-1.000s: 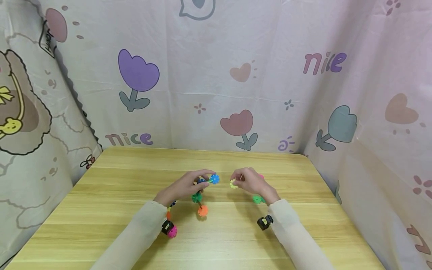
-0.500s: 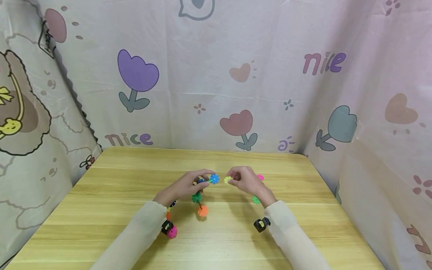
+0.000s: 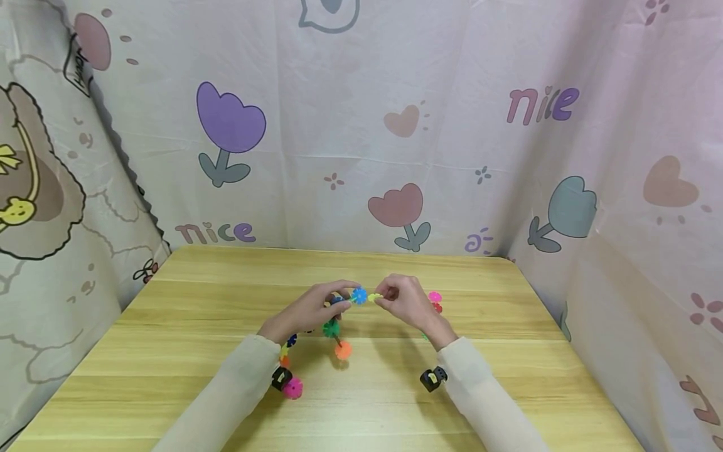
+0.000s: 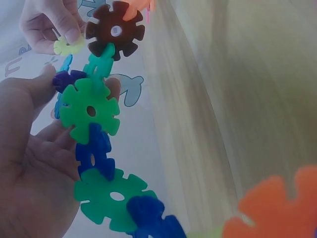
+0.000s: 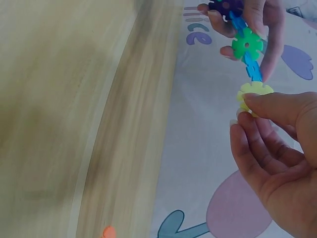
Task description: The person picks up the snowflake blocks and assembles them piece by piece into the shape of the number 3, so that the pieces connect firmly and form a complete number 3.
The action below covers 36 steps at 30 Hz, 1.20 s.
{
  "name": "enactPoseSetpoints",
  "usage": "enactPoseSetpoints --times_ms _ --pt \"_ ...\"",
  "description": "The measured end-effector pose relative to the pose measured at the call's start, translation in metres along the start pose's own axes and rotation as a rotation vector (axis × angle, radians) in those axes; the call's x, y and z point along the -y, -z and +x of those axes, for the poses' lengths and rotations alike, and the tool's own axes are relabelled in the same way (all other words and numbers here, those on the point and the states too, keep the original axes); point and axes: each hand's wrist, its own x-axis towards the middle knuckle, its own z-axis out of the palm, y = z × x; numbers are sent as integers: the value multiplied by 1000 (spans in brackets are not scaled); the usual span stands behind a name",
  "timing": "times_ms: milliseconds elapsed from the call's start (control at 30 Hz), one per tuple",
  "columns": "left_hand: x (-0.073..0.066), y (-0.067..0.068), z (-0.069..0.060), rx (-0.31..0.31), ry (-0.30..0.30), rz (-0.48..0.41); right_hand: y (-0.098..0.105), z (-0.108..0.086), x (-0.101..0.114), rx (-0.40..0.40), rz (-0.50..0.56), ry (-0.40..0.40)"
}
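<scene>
My left hand (image 3: 314, 307) grips a linked chain of notched plastic discs near its blue end disc (image 3: 359, 295). In the left wrist view the chain runs past the palm, with a green disc (image 4: 90, 110), a brown disc (image 4: 115, 30) and dark blue ones. An orange disc (image 3: 342, 350) hangs at a lower end. My right hand (image 3: 408, 302) pinches a yellow disc (image 5: 254, 95) between thumb and fingers, its edge at the blue disc. Whether the two discs are joined, I cannot tell.
Beside the right forearm lie a pink disc (image 3: 435, 297) and a red disc (image 3: 437, 307) on the wooden table (image 3: 226, 276). Near the left wrist is another pink disc (image 3: 293, 388) with yellow and orange ones. A printed curtain stands behind the table.
My right hand has moved left, bringing the yellow disc up to the blue one, and the yellow disc has turned edge-on. The left hand has barely moved and keeps its grip.
</scene>
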Motion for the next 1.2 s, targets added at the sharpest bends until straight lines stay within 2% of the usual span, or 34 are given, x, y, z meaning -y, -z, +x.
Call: enactPoseSetpoints --times_ms 300,667,800,1200 --pt "-3 1 0 -15 0 5 -5 1 0 -50 0 53" --pt "-2 2 2 -23 -20 8 -11 2 4 -105 -4 55" --pt "-4 2 2 -23 -14 -21 -13 1 4 -118 -9 63" --pt "-4 1 4 -46 -1 -102 -17 1 6 -149 -26 166"
